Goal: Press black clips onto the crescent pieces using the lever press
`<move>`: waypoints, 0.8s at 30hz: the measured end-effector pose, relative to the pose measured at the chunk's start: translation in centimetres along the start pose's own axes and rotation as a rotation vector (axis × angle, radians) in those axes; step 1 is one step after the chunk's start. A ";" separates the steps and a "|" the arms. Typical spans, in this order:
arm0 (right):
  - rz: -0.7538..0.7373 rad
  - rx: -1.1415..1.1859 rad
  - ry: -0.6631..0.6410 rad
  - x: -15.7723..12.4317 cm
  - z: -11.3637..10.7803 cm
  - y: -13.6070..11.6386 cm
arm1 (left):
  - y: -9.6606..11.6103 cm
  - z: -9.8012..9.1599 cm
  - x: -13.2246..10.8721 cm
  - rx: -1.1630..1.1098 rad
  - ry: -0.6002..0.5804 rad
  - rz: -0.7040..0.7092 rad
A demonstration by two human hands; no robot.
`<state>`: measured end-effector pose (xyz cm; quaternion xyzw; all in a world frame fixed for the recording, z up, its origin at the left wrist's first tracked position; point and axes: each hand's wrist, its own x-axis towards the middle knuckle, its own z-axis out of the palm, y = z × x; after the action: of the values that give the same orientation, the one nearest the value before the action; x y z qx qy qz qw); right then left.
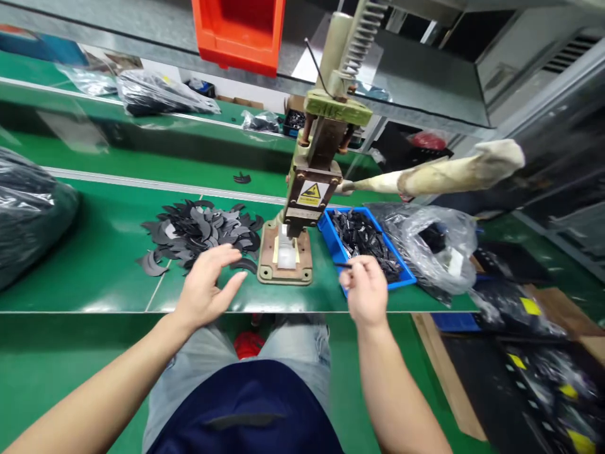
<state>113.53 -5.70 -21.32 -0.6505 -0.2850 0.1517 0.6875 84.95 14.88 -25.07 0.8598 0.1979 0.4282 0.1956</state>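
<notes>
My left hand [208,284] is open, thumb and fingers apart, just in front of a pile of dark curved plastic pieces [203,224]. One curved piece [244,265] lies by its fingertips. My right hand [367,287] is closed in a pinch on a thin black strip [342,265] that points left. It is over the front left edge of a blue bin [409,280] full of small black parts [362,236]. Between my hands stands a hand press [307,195] with a pale block [286,255] on its base.
The press's wrapped lever [439,176] sticks out to the right. Plastic bags [439,246] lie right of the bin, and a large dark bag [28,214] sits at far left. An orange bin [239,53] hangs over the shelf edge [161,53]. The green bench's front edge [94,311] is close to me.
</notes>
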 end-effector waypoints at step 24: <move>0.249 0.124 -0.440 -6.7 7.3 2.7 | 4.8 2.3 0.2 -0.186 -0.254 0.148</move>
<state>104.35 -3.41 -25.29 -0.5885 -0.3354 0.3904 0.6235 87.78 10.53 -23.76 0.8973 0.0672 0.3460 0.2658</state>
